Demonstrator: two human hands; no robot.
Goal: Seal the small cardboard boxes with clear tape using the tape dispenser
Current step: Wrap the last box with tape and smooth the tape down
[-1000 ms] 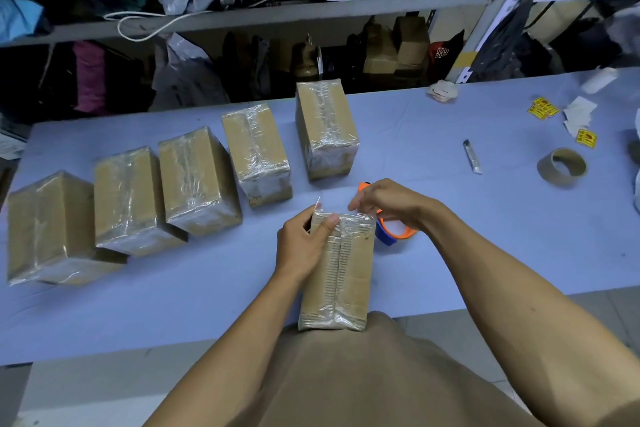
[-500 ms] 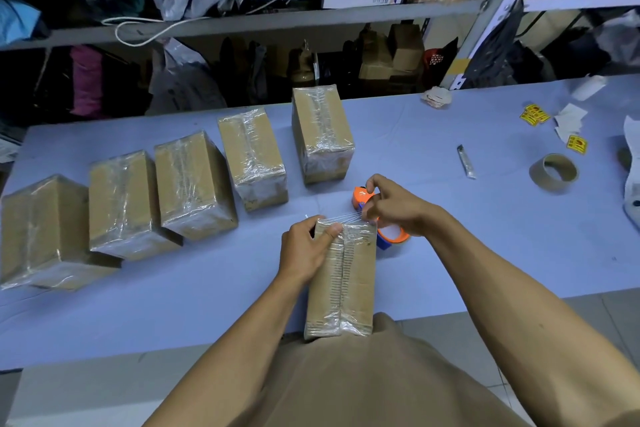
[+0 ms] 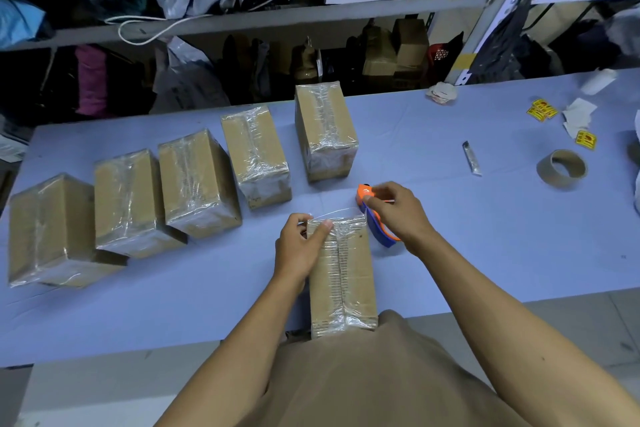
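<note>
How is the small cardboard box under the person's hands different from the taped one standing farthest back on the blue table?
The brown cardboard box in hand is gripped at its far end by the left hand, while the far taped cardboard box stands untouched. The held box overhangs the blue table's near edge; the far one sits well inside. Clear tape still links the held box to the orange-and-blue tape dispenser in the right hand. Both are brown with clear tape.

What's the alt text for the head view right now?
A person's left hand holds the far end of a small cardboard box while the right hand grips an orange and blue tape dispenser, clear tape stretched across the box end. Five taped boxes stand in a row on the blue table.
</note>
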